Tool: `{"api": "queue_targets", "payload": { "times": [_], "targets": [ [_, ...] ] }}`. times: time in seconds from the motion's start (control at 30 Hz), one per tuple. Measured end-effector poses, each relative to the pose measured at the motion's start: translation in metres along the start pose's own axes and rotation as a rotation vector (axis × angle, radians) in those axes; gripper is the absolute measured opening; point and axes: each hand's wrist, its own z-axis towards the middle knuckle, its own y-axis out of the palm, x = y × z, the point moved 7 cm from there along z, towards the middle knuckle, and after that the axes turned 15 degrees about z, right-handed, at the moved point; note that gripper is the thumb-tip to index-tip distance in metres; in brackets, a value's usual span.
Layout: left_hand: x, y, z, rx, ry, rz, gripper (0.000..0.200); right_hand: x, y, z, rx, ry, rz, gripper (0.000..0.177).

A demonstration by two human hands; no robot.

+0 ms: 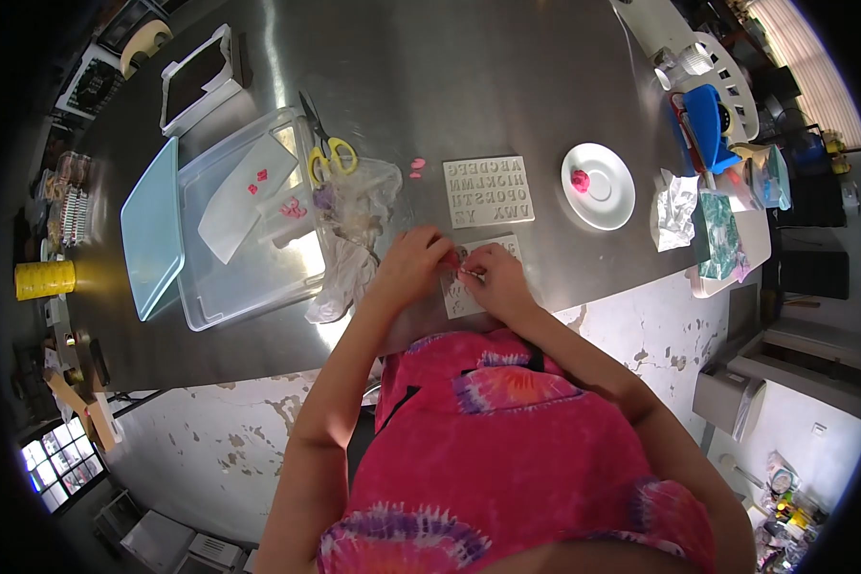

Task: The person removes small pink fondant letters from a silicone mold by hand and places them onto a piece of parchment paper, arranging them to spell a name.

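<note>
My left hand point(419, 264) and my right hand point(495, 279) meet over a pale mould point(509, 251) near the table's front edge. Both have their fingers pinched together, and a bit of pink material shows between them. What exactly each hand holds is too small to make out. Just beyond lies a white letter mould point(489, 192) with rows of raised or sunken letters. Pink pieces point(417, 168) rest on the metal table to its left. On the right, a white plate point(607, 203) carries a pink lump point(580, 180).
Left of my hands are crumpled plastic bags point(354, 277), yellow-handled scissors point(333, 158) and a clear tray point(201, 297) with a white sheet and pink pieces. A light-blue lid point(153, 234) lies farther left. Crumpled foil point(675, 210) sits at the right edge.
</note>
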Motion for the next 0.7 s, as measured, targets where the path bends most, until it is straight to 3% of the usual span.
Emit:
{"api": "queue_targets", "payload": {
  "times": [0.3,0.7],
  "targets": [
    [0.008,-0.005,-0.004,-0.008,0.051,-0.069,0.016,0.0,-0.004,0.006,-0.028,0.04,0.041,0.007],
    [0.01,-0.001,-0.019,-0.105,-0.114,-0.161,0.02,0.004,0.0,0.012,-0.057,0.014,-0.052,0.006]
  ]
}}
